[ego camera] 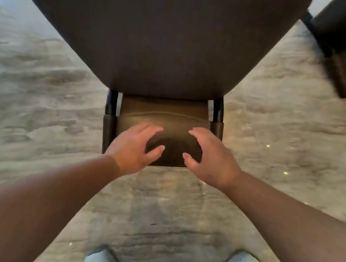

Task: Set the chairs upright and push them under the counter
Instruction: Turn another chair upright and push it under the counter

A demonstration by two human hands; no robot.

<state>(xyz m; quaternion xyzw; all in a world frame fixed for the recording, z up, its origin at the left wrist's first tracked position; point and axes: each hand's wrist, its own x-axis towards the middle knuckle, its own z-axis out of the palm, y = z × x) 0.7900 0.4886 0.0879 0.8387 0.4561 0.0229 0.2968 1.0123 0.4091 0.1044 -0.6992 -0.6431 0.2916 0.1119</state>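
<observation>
Head view showed my left hand (pixel 133 146) and right hand (pixel 210 155) spread, fingers (pixel 155 150) released, grasping nothing, over the chair (pixel 155 44); a one-sided push could twist it.

A glossy stone-look floor (pixel 44 101) in mottled beige and grey veining fills the view, blurred towards the edges. On it, small bright glints of reflected light (pixel 268 146) dot the right side, and a pale streaked sheen runs across the middle. Soft, even light falls over the floor, brightest at its upper left corner.
</observation>
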